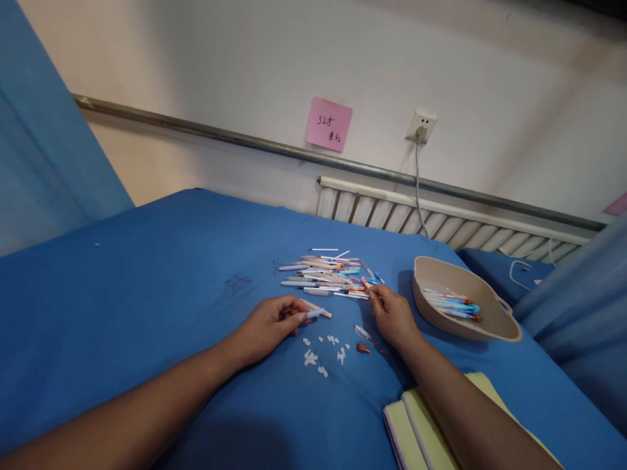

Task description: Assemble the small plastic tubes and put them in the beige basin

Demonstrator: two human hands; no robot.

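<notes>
A heap of pens and pen parts (327,274) lies on a blue tablecloth (147,287). My left hand (272,323) rests on the cloth just in front of the heap, its fingers closed round a pale pen barrel (316,312) that sticks out to the right. My right hand (392,313) is at the heap's right end, fingers pinched on a pen piece (366,284). Several small white caps (321,352) and a brown cap (363,348) lie scattered between my two hands.
A beige oval tray (494,326) holding several blue pens (453,305) stands to the right of my right hand. A yellow-green notebook (416,424) lies at the near right. Behind the table are a radiator (441,222), a wall socket (421,125) and a pink note (329,124).
</notes>
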